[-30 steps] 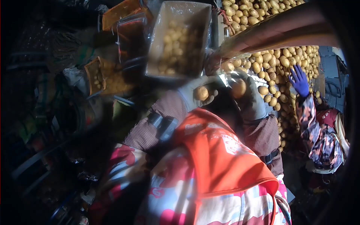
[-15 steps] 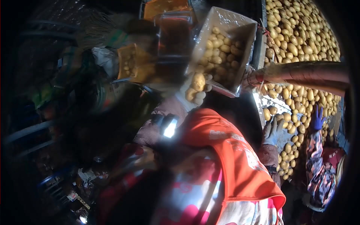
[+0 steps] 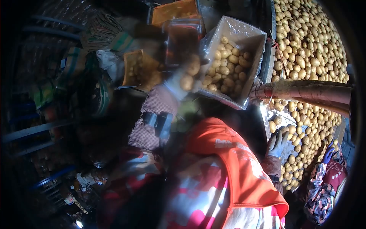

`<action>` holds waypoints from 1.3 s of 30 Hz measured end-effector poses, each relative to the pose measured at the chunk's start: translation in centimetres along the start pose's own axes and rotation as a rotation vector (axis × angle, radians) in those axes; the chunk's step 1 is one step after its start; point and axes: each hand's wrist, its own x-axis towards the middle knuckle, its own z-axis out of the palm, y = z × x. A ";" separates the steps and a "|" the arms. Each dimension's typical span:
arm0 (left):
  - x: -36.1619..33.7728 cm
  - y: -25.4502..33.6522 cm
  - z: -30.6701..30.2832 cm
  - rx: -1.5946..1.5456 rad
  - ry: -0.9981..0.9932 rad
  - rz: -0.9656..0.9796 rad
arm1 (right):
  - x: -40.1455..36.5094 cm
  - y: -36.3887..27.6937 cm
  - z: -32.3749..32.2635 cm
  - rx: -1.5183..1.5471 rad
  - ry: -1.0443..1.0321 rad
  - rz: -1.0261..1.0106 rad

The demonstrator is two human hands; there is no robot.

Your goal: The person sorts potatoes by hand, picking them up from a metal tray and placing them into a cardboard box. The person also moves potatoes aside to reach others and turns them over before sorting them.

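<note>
My left hand (image 3: 176,86), in a pale glove and blurred by motion, is closed around two potatoes (image 3: 187,82) just left of a plastic-lined box (image 3: 214,32). A pile of potatoes (image 3: 225,68) lies inside that box. At the edge of the potato-covered sorting table, my right hand (image 3: 278,144) rests in a grey glove with its fingers apart. Its fingertips are right at a few loose potatoes (image 3: 291,129) on the tabletop.
A thick wrapped pole (image 3: 305,89) crosses over the table beside the box. Orange-lined crates (image 3: 173,12) and a dark red crate (image 3: 183,42) stand beyond my left hand. At the right, a co-worker's purple-gloved hand (image 3: 328,154) is by a potato.
My left hand has moved left, away from the box's near corner, with the potatoes in it. My right hand stays by the loose potatoes. The co-worker's hand has drawn back from the pile.
</note>
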 end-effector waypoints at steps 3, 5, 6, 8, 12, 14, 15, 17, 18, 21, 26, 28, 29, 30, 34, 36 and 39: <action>-0.6 -0.7 -0.2 -0.049 -0.190 -0.094 | -0.1 0.0 0.2 0.068 -0.028 0.102; -0.9 -2.8 0.9 0.003 -0.123 -0.038 | 0.1 -0.5 -0.8 -0.031 -0.037 -0.018; -1.3 -3.4 1.7 0.060 -0.128 -0.028 | 0.0 -0.5 -1.1 -0.054 -0.092 0.008; -2.1 -4.1 3.2 0.143 -0.146 -0.026 | 0.4 -1.2 -1.7 -0.121 -0.091 -0.021; -2.9 -4.5 4.1 0.128 -0.225 -0.108 | 1.5 -3.4 -1.8 -0.060 0.027 -0.033; -3.3 -4.3 4.5 0.083 -0.278 -0.102 | 1.2 -2.8 -1.4 -0.022 0.022 0.003; -2.9 -4.3 3.7 0.302 -0.215 0.062 | 1.3 -2.6 -1.4 -0.057 0.019 -0.011; -1.4 -2.8 2.3 0.263 -0.014 0.121 | 1.8 -2.8 -1.8 -0.114 0.015 -0.048; -0.9 -1.7 2.5 -0.043 0.141 0.057 | 2.1 -3.2 -2.3 -0.135 0.012 -0.073; -0.2 1.2 4.8 -0.432 0.607 0.006 | 2.3 -3.7 -2.2 -0.124 0.046 -0.056; 0.4 -2.6 -2.8 -0.505 0.366 -0.138 | 1.8 -3.1 -2.3 -0.152 0.024 -0.068; 0.2 -3.5 -3.0 -0.466 0.379 -0.179 | 1.5 -2.6 -1.8 -0.101 0.076 0.026; 0.4 -3.4 -3.4 -0.445 0.390 -0.196 | 1.5 -2.3 -1.6 -0.089 0.078 0.049; 0.7 -2.8 -3.8 -0.545 0.498 -0.153 | 1.8 -2.6 -1.7 -0.075 0.074 0.075; 2.0 1.3 -5.8 -0.458 0.568 0.044 | 1.9 -2.8 -1.9 -0.205 0.152 -0.125; 2.1 3.2 -6.6 -0.281 0.530 0.084 | -0.5 -0.4 -0.1 0.186 0.010 0.160; 2.8 4.6 -6.4 0.029 0.376 0.053 | 0.5 -1.6 -1.6 -0.043 0.056 0.016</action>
